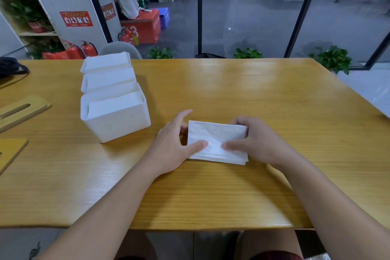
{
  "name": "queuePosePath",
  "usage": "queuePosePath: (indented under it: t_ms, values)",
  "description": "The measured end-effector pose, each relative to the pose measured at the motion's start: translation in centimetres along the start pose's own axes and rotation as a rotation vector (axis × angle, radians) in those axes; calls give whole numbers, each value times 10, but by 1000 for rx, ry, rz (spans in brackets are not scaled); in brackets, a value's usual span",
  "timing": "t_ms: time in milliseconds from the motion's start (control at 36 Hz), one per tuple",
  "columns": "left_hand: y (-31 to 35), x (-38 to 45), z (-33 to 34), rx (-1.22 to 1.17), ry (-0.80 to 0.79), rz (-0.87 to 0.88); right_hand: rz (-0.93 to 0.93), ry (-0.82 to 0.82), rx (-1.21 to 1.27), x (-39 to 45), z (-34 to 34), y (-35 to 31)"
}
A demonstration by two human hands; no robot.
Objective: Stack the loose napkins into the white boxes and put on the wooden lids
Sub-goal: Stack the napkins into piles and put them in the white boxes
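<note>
Both hands clamp one loose stack of napkins (217, 142) lying on the wooden table (232, 196), the left hand (177, 143) at its left end and the right hand (251, 141) at its right, thumbs pressed on top. Lifted unevenly, the sheets could fan apart or snag the rim of the nearest white box (118, 124), which already looks nearly full.
</note>
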State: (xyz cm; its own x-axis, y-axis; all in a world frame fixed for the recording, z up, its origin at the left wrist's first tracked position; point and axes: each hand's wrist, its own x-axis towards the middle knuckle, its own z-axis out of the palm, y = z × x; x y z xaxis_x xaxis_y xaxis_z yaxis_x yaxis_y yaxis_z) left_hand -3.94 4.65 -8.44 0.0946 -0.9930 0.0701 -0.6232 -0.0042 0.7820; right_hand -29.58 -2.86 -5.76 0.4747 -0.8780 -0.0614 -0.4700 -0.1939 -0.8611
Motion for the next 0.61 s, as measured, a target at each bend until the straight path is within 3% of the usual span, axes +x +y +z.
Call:
queuePosePath:
  t_ms: [139, 222, 611]
  values:
    - [8, -1, -2, -383, -20, -15, 18, 135, 406, -1, 12, 0]
    - [20, 1, -3, -568, 33, -50, -12, 131, 570, 4, 15, -4]
    - [43, 72, 0, -577, 288, -2, -168, 282, 437, 70, 11, -28]
